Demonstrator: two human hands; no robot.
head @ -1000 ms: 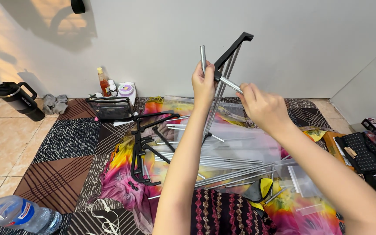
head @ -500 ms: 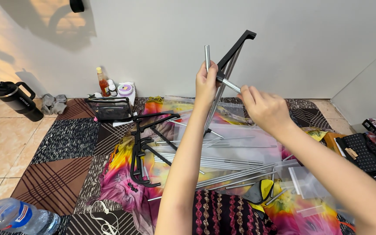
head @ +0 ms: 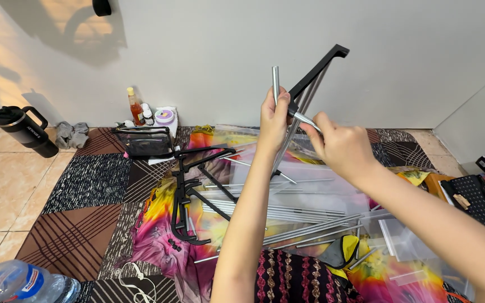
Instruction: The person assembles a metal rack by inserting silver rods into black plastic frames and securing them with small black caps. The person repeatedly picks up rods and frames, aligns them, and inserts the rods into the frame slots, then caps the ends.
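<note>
Above the mat (head: 79, 185), left hand (head: 273, 118) grips black bracket (head: 315, 70); right hand (head: 341, 146) pinches, prob., a metal rod (head: 304, 119).

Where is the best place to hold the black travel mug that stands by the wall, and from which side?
Probably the handle of the black travel mug. The mug stands upright on the tiled floor, and its loop handle sticks out at the top towards the wall side, free of other things. Coming from above, the fingers can hook through the loop.
</note>
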